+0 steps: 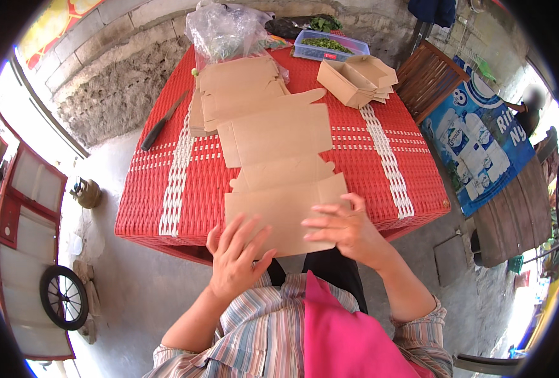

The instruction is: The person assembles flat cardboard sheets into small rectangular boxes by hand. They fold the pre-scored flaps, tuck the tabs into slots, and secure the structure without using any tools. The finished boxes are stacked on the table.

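An unfolded brown cardboard box blank (279, 170) lies on the red woven table, its near panel reaching over the table's front edge. My left hand (238, 255) rests on the left side of that panel, fingers spread. On the panel's right side lies my right hand (345, 227), its fingers stretched out and apart. Beyond the blank is a stack of flat cardboard blanks (238, 85), partly under its far end. Folded cardboard boxes (358, 79), nested together, stand at the back right of the table.
A knife (160, 129) with a dark handle lies on the table's left. At the back are a clear plastic bag (223, 31) and a blue-rimmed container (330, 45) of chopped greens. A wooden chair (431, 79) and a blue banner (478, 142) stand right; a spoked wheel (64, 297) is left.
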`<state>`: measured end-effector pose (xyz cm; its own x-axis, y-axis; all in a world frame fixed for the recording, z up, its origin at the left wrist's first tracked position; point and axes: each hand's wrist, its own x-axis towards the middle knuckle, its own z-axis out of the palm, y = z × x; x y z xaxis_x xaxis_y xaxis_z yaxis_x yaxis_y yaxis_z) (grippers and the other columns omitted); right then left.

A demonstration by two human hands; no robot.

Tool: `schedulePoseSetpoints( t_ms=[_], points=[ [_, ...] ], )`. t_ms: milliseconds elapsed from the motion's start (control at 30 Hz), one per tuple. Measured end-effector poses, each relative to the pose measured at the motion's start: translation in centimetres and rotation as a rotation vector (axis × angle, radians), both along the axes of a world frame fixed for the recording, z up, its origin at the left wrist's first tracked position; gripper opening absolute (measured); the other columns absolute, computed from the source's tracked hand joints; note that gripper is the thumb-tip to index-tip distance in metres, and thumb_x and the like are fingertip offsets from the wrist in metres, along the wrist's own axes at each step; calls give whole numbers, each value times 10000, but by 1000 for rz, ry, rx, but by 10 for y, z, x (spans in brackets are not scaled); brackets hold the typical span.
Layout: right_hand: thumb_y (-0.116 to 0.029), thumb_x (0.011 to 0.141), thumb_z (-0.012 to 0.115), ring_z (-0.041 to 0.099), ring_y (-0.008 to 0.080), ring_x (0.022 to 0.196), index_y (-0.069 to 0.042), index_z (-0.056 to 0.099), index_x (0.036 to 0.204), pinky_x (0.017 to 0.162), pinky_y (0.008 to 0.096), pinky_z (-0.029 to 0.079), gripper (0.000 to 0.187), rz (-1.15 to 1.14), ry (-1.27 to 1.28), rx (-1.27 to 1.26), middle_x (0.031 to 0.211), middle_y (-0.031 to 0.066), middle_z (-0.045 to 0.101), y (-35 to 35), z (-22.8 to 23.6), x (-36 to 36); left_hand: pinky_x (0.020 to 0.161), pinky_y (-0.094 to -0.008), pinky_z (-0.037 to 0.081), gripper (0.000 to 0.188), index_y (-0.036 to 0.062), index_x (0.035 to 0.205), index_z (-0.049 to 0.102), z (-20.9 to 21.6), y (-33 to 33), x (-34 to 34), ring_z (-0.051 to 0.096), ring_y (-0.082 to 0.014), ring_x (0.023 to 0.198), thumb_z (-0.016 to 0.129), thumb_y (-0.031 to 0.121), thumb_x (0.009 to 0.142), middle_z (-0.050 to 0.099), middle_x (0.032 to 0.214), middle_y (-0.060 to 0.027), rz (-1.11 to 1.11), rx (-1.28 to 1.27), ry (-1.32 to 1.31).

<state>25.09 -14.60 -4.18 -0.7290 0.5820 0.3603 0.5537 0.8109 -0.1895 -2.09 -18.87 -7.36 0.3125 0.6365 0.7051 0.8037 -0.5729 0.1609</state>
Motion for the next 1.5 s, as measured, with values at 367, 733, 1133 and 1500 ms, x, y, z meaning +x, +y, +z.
schedulePoseSetpoints(
  t_ms=[367, 733, 1133, 1500],
  points=[
    [-229, 845, 737, 653, 147, 982, -135, 702, 1015, 1024, 476, 338, 197, -197, 111, 79, 1038, -4, 705, 5, 1, -8, 900, -430, 498, 372, 48, 1077, 686, 7, 26, 2, 645, -284, 1039, 794, 253, 786, 678, 1073, -91, -200, -193, -66],
    [-208, 853, 727, 594, 197, 1053, -165, 651, 1225, 955, 422, 389, 383, -598, 183, 233, 1211, 45, 623, 31, 5, -43, 797, -390, 494, 340, 57, 1106, 617, 20, 45, 33, 635, -298, 890, 730, 42, 786, 649, 1051, -131, 169, -376, -310],
    [-260, 881, 682, 527, 154, 1273, -51, 621, 1310, 1109, 400, 323, 481, -246, 88, 36, 1351, 33, 580, -12, -27, -55, 982, -407, 408, 491, -21, 1209, 653, -1, 17, 34, 594, -256, 1155, 660, 41, 723, 620, 1243, -102, -7, -303, -52],
    [-130, 887, 652, 668, 166, 1050, -80, 719, 1099, 1120, 450, 303, 228, -352, 176, 66, 1124, 21, 700, -5, -22, -31, 974, -420, 429, 508, 20, 1157, 696, 6, 16, 2, 589, -279, 1195, 607, -20, 659, 637, 1227, -85, -19, -290, 36]
  ],
)
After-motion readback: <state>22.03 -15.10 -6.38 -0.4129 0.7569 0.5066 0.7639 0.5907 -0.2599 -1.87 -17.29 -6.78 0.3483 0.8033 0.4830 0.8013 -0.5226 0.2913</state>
